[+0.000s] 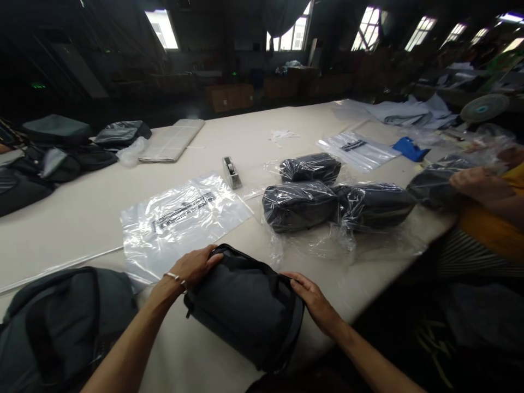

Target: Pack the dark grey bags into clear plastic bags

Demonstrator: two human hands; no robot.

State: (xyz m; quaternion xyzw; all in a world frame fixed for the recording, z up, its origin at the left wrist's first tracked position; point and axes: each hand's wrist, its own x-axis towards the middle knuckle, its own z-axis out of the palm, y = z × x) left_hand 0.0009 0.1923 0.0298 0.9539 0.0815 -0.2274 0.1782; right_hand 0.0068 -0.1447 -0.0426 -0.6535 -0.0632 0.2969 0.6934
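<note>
Cream table point(254, 136) in a dim workshop bears a dark bag point(245, 308), both hands' fingers point(204, 259) gripping its ends.

Dim hall lit by blown-out high windows point(286, 35); glare on plastic bags point(180, 218), edges bent by the wide lens.
</note>
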